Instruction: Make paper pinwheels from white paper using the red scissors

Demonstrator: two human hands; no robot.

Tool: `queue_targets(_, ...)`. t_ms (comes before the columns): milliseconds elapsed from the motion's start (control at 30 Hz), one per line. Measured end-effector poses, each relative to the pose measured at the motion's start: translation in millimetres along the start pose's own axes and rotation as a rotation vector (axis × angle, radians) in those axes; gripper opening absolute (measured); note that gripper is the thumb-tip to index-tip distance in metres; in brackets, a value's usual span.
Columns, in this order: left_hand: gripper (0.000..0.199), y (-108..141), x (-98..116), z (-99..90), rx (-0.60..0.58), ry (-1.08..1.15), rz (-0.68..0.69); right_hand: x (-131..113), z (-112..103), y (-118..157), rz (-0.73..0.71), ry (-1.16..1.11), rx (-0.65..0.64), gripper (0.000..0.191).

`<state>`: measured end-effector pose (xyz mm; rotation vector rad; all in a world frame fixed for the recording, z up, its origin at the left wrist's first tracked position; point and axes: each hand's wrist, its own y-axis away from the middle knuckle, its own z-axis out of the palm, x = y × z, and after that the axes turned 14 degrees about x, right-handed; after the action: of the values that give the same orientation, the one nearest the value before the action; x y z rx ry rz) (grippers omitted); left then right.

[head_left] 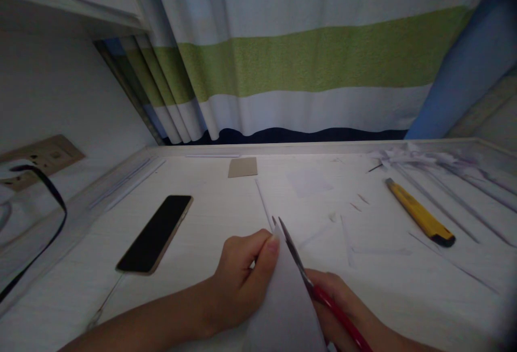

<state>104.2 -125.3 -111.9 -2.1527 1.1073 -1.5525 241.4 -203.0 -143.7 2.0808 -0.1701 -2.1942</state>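
My left hand [248,274] pinches the pointed upper end of a white sheet of paper [285,303] between thumb and bent fingers. Red-handled scissors [337,309] are in my right hand [341,301], which is partly hidden behind them and the paper. The scissor blades are slightly parted, with the paper's tip at them, just right of my left thumb. The paper hangs down towards the bottom edge of the view, where its lower part is cut off. Beyond the blades, a thin white paper strip [263,201] lies on the table.
A black-screened phone [155,234] lies at left. A yellow utility knife [420,212] rests at right, near crumpled paper scraps [420,155] and several thin rolled strips. A small grey-brown card [243,167] lies at the back of the white table [205,206]. A striped curtain [302,67] hangs behind.
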Motion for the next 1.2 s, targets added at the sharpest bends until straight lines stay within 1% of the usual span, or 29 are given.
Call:
queue_targets(133,0.028,0,1,-0.3,0.003,-0.007,-0.002,4,-1,-1,0.033,-0.016,0.01,0.021)
queue_targets(300,0.028,-1,3,-1.1,0.003,-0.004,-0.006,2,0,-1,-0.018,0.021,0.014,0.024)
queue_targets(400,0.028,-2,4,-1.3,0.004,0.009,-0.001,2,1,0,-0.019,0.003,0.037,0.028)
queue_targets(567,0.028,-2,3,-0.9,0.006,0.007,0.011,1,1,3,0.082,-0.066,0.047,0.028)
queue_targets(667,0.029,-1,2,-0.5,0.012,0.006,0.02,-1,3,4,0.152,-0.052,0.023,0.026)
queue_targets(767,0.029,-1,2,-0.6,0.017,-0.008,0.028,-3,5,3,0.156,-0.035,0.009,0.023)
queue_targets(900,0.029,-1,3,-0.7,0.017,-0.022,0.038,-2,5,1,0.156,-0.044,0.021,0.022)
queue_targets(1033,0.028,-2,2,-0.1,0.021,-0.018,0.036,-1,2,0,0.191,-0.008,0.014,0.024)
queue_targets(1100,0.028,-2,1,-0.3,0.019,-0.02,0.031,-4,3,0,0.21,0.04,0.045,0.028)
queue_targets(1200,0.028,-1,2,-1.2,0.013,-0.03,0.025,-11,5,0,0.25,0.1,0.131,0.033)
